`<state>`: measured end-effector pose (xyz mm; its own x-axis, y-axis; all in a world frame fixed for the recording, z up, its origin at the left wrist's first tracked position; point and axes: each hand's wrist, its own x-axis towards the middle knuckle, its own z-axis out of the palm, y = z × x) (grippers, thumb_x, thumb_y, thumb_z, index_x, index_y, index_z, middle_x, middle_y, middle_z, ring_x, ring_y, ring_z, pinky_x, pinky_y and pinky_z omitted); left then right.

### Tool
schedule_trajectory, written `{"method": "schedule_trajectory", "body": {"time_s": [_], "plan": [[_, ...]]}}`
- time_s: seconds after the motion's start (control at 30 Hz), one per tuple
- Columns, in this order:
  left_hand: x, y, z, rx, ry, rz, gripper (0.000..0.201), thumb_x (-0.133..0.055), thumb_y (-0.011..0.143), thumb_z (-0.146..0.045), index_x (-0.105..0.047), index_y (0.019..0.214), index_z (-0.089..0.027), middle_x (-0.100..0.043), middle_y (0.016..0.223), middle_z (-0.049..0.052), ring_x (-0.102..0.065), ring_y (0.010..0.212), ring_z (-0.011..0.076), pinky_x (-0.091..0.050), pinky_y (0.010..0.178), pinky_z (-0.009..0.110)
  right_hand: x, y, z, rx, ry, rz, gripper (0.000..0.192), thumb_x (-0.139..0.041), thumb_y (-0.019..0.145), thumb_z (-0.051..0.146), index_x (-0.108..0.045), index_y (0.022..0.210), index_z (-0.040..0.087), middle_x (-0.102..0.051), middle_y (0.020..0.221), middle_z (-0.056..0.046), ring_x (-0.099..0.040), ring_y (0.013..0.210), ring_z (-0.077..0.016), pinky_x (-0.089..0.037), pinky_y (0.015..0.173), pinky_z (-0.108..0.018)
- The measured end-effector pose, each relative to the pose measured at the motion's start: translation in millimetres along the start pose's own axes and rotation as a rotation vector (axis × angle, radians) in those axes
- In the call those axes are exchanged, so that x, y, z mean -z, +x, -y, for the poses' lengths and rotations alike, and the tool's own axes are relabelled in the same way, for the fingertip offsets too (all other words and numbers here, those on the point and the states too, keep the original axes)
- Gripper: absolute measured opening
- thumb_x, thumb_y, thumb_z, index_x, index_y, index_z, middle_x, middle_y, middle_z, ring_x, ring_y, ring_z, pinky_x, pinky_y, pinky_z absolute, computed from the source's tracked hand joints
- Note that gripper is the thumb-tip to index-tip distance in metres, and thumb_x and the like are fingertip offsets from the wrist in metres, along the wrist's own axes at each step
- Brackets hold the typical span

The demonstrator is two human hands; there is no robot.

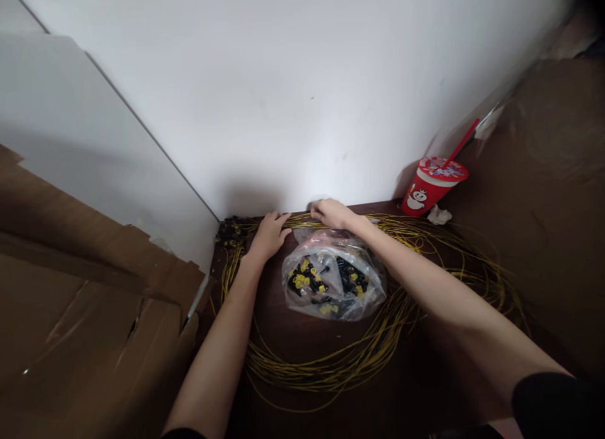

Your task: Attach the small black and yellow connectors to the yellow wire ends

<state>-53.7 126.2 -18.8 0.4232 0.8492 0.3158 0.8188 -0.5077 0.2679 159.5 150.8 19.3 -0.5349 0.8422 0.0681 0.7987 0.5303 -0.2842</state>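
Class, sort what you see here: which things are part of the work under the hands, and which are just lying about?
In the work:
left hand
right hand
yellow wire coil
bag of yellow and black parts

Lying about:
red cup with straw
crumpled tissue
cardboard

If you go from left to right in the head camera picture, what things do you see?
Cardboard → left hand → clear bag of black and yellow parts → red cup with a straw.
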Motion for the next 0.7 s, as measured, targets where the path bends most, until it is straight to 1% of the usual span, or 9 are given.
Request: {"method": "schedule_trajectory", "body": {"time_s": [0.1,0.17,0.23,0.33,0.43,0.5,0.6,0.7], "plan": [[-1.3,1.7,-5.3,0.035,0.041,0.004,0.021,-0.053,0.085,-0.019,-0.067,0.1,-0.015,-0.059,0.094,0.011,-0.054,0.094,0.0252,-0.044,0.088,0.038,-0.6,-3.6,5.0,0.016,-0.016,0.015,0.027,-0.046,0.09,0.029,-0.067,0.096,0.014,-0.068,0.095,-0.013,-0.059,0.082,-0.0205,-0.037,0.07,-0.029],[-0.8,2.2,-8.3,0.038,0.016,0.037,0.017,-0.052,0.085,-0.018,-0.067,0.092,-0.015,-0.059,0.091,0.01,-0.055,0.091,0.0251,-0.044,0.085,0.038,-0.4,-7.6,9.0,0.035,-0.026,0.043,0.029,-0.051,0.088,0.038,-0.066,0.099,0.016,-0.068,0.096,-0.012,-0.06,0.082,-0.0214,-0.037,0.069,-0.029],[0.9,1.6,-10.0,0.025,-0.014,0.075,0.015,-0.051,0.085,-0.017,-0.066,0.087,-0.015,-0.058,0.09,0.01,-0.055,0.09,0.0248,-0.044,0.084,0.038,0.3,-12.4,13.1,0.049,-0.046,0.076,0.033,-0.058,0.083,0.043,-0.065,0.104,0.019,-0.068,0.1,-0.012,-0.061,0.083,-0.023,-0.037,0.066,-0.029],[5.6,-1.3,-10.9,-0.002,-0.036,0.127,0.013,-0.053,0.082,-0.015,-0.065,0.081,-0.016,-0.059,0.087,0.009,-0.056,0.087,0.0236,-0.044,0.082,0.037,0.9,-20.6,19.8,0.045,-0.084,0.109,0.035,-0.061,0.081,0.04,-0.063,0.109,0.02,-0.068,0.099,-0.013,-0.063,0.083,-0.0257,-0.037,0.064,-0.03],[12.2,-4.9,-11.2,-0.022,-0.053,0.187,0.011,-0.054,0.08,-0.015,-0.064,0.077,-0.017,-0.061,0.08,0.007,-0.057,0.078,0.0208,-0.045,0.075,0.034,-0.8,-28.8,27.3,0.053,-0.116,0.129,0.029,-0.057,0.083,0.035,-0.062,0.109,0.022,-0.069,0.092,-0.011,-0.063,0.08,-0.0254,-0.035,0.062,-0.03],[15.9,-6.5,-12.0,-0.03,-0.068,0.218,0.008,-0.056,0.079,-0.017,-0.064,0.078,-0.017,-0.062,0.079,0.005,-0.057,0.074,0.0194,-0.046,0.071,0.032,-2.6,-32.8,31.4,0.075,-0.132,0.132,0.024,-0.052,0.086,0.032,-0.062,0.106,0.023,-0.068,0.091,-0.01,-0.062,0.079,-0.024,-0.033,0.062,-0.029],[17.8,-6.3,-14.9,-0.041,-0.067,0.238,0.006,-0.061,0.077,-0.019,-0.063,0.083,-0.017,-0.063,0.082,0.005,-0.058,0.077,0.0203,-0.045,0.071,0.032,-3.7,-33.8,33.0,0.106,-0.116,0.089,0.02,-0.048,0.088,0.028,-0.063,0.099,0.022,-0.066,0.091,-0.009,-0.06,0.077,-0.0211,-0.032,0.061,-0.029],[17.4,-3.6,-18.9,-0.063,-0.03,0.195,0.006,-0.059,0.08,-0.02,-0.061,0.077,-0.015,-0.061,0.082,0.008,-0.056,0.081,0.0224,-0.043,0.073,0.033,-1.4,-28.8,29.3,0.148,-0.065,-0.005,0.019,-0.047,0.086,0.021,-0.065,0.091,0.017,-0.062,0.095,-0.01,-0.056,0.08,-0.0191,-0.033,0.065,-0.028]]}}
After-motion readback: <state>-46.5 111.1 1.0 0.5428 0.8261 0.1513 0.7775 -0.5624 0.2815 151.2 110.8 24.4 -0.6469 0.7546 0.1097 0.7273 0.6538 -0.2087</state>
